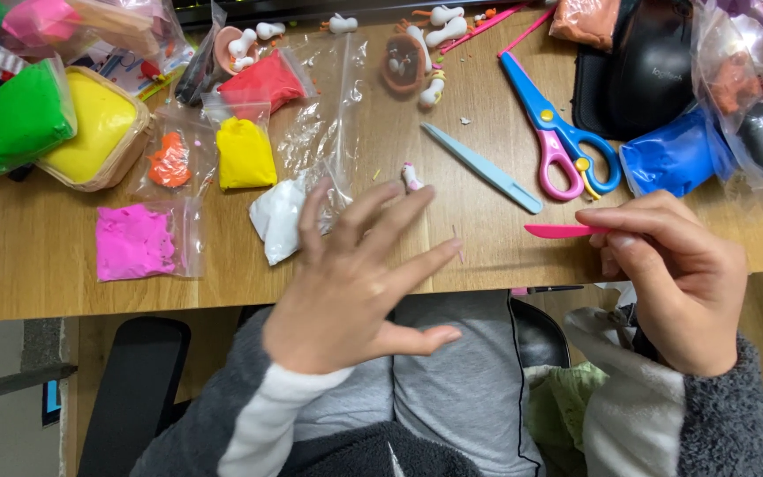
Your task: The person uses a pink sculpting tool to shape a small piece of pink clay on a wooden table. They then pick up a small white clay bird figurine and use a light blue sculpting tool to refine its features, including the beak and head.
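Pink modelling tool (562, 231): your right hand (673, 278) pinches its handle, blade level over the table (37, 265) edge, free to work. Your left hand (355, 278) hovers flat, fingers spread, empty, just beside a white clay bag (277, 216). Blue-pink scissors (558, 141) lie nearby.

Even, warm indoor light is falling from above across the wooden table (487, 256), leaving the scene bright with no deep shadows. Soft, short shadows are lying under the scissors (558, 141) and the light blue tool (483, 168). Glare is glinting off the clear plastic bags (328, 115) and the wrapped clay at the top right. The left hand (355, 283) is looking slightly smeared at its fingertips, while the right hand (673, 274) is staying sharper. Wide-angle distortion is bending the table edge and stretching things at the corners. The area below the table is sitting dimmer.
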